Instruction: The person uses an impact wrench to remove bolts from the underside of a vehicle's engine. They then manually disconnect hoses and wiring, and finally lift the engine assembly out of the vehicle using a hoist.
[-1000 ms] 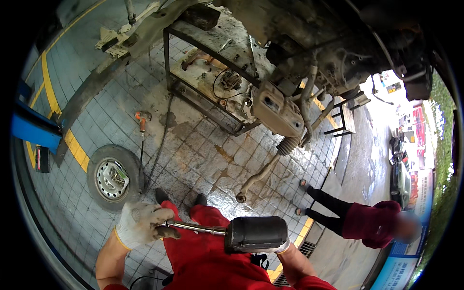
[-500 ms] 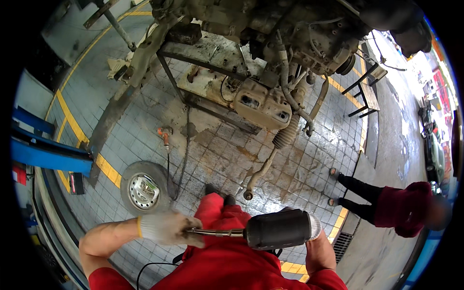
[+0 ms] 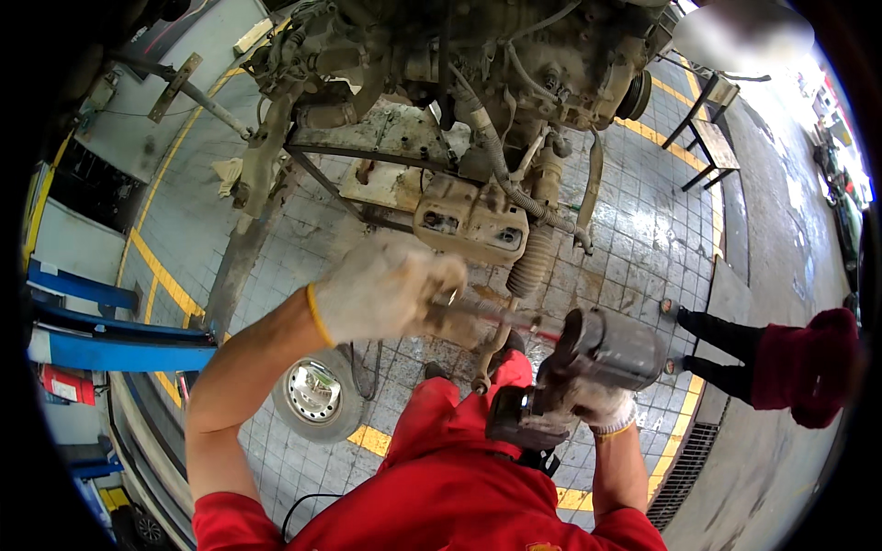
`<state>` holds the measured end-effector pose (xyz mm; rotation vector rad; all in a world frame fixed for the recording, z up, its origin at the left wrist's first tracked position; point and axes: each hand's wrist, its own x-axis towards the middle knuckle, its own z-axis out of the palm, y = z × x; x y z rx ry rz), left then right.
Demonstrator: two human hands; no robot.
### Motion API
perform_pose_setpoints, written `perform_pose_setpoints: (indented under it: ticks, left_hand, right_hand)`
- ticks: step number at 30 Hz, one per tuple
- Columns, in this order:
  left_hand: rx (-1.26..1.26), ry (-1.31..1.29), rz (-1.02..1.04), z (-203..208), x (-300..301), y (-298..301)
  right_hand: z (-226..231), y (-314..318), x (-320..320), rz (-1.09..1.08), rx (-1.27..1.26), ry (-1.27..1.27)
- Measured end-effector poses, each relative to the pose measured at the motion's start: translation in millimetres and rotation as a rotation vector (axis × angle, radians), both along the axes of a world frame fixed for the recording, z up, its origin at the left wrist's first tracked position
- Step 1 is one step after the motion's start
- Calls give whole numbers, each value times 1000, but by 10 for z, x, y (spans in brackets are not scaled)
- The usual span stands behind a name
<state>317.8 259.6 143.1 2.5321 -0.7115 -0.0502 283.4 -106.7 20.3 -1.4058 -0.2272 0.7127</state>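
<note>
My right hand [image 3: 595,402], in a white knit glove, is wrapped round the handle of a dark cordless impact wrench [image 3: 614,347] with a block battery at its base. A long extension bar [image 3: 519,319] sticks out of the wrench's nose toward the left. My gloved left hand [image 3: 381,289] is closed round the bar's far end; motion smears its fingers. What sits at the bar's tip is hidden by that hand. Beyond my hands hangs a dirty engine assembly [image 3: 542,83], with a ribbed rubber boot [image 3: 531,264] and a tie rod [image 3: 487,363] pointing toward me.
A wheel [image 3: 319,401] lies on the tiled floor to the left of my legs. A metal-framed bench [image 3: 367,156] stands under the engine. Blue lift arms [image 3: 129,353] reach in from the left. At right stand a person in dark red [image 3: 804,367] and a small stool [image 3: 715,147].
Both hands have lifted away from my body, raising the impact wrench and extension bar toward the engine. The wrench has turned, so its handle and battery show. The view has shifted too.
</note>
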Motion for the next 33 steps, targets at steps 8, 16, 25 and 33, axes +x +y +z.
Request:
perform_pose_setpoints:
  ticks: [8, 16, 25, 33]
  left_hand:
    - [-252, 15, 944, -393, 1170, -349]
    - [-424, 257, 974, -599, 1480, -652]
    - [-349, -12, 1040, -1129, 1365, -467]
    - [-445, -116, 1239, -1317, 1390, -383]
  right_hand:
    - [407, -232, 1117, -385, 515, 183]
    - [728, -282, 2015, -360, 520, 52]
    - [963, 114, 2441, -322, 541, 244]
    - [1161, 778, 2698, -267, 493, 233]
